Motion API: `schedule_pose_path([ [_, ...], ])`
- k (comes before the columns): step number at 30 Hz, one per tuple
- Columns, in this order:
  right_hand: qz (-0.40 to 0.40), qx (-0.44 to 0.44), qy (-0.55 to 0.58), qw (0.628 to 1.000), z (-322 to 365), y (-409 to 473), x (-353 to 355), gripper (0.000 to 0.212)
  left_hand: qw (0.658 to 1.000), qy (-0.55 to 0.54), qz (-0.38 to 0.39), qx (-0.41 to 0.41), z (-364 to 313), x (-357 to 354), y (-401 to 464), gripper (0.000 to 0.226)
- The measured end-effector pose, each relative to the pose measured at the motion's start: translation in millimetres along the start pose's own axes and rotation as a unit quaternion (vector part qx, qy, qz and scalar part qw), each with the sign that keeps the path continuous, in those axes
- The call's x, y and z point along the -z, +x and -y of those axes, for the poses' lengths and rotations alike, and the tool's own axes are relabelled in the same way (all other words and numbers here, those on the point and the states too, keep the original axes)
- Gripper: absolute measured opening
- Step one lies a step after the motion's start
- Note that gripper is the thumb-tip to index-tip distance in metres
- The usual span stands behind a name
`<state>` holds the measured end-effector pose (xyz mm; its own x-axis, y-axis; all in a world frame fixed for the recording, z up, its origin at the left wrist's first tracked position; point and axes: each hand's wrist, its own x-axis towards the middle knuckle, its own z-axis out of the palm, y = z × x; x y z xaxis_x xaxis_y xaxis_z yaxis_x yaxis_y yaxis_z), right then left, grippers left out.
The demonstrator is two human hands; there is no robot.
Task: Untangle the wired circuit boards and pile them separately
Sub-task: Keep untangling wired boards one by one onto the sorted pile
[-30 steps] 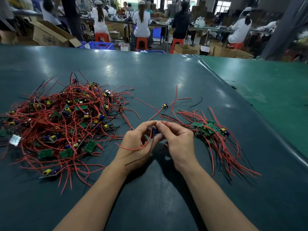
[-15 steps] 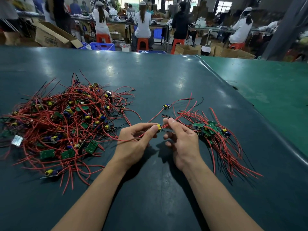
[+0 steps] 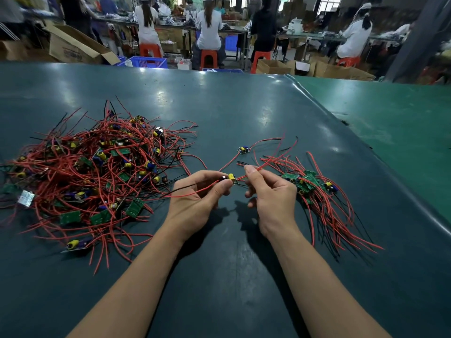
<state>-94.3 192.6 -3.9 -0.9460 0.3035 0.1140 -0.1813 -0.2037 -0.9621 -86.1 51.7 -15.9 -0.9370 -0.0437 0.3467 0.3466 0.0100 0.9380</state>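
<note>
Since a moment ago the right hand (image 3: 271,191) has pinched the red wire (image 3: 266,164) while the left hand (image 3: 197,198) pinches the light board (image 3: 231,178) above the counter (image 3: 219,106); its limp wires likely snag, so hold the board's edges.

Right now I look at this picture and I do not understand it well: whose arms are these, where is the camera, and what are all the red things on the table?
No machine is here: the arms belong to a person, and the camera sits on that person's head, looking forward and down. On the dark green table lies a big tangled heap of circuit boards with red and black wires. At the right is a smaller sorted pile. One single board lies between them. The left hand pinches a small board with a yellow part. The right hand pinches a red wire from it. Behind, other workers sit on orange stools.
</note>
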Motion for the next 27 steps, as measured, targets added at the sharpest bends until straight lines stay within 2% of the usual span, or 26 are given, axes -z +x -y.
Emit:
schedule_pose_path([
  [8,-0.137,0.068,0.015,0.988,0.0,14.3,12.6,0.024,0.999,-0.032,-0.007,-0.011,-2.6,-2.8,-1.6,0.01],
  [12,-0.135,0.109,-0.074,0.982,-3.0,16.0,15.1,0.013,0.999,-0.042,-0.012,-0.002,-3.9,-4.2,-1.4,0.011],
  [15,-0.119,0.135,-0.118,0.977,-4.0,14.9,15.1,0.02,0.999,-0.043,-0.019,0.004,-5.9,-2.8,-1.9,0.013],
  [19,-0.111,0.124,-0.082,0.983,-2.4,15.3,16.8,0.024,0.999,-0.038,-0.016,0.002,-7.3,-1.3,-3.0,0.011],
  [23,-0.135,0.087,-0.036,0.986,3.0,20.1,25.0,0.014,0.999,-0.032,-0.013,0.008,-8.2,-1.0,-2.9,0.011],
  [27,-0.148,0.125,-0.094,0.977,2.8,16.8,23.7,0.021,0.999,-0.047,-0.025,0.006,-8.6,-1.3,-3.0,0.02],
])
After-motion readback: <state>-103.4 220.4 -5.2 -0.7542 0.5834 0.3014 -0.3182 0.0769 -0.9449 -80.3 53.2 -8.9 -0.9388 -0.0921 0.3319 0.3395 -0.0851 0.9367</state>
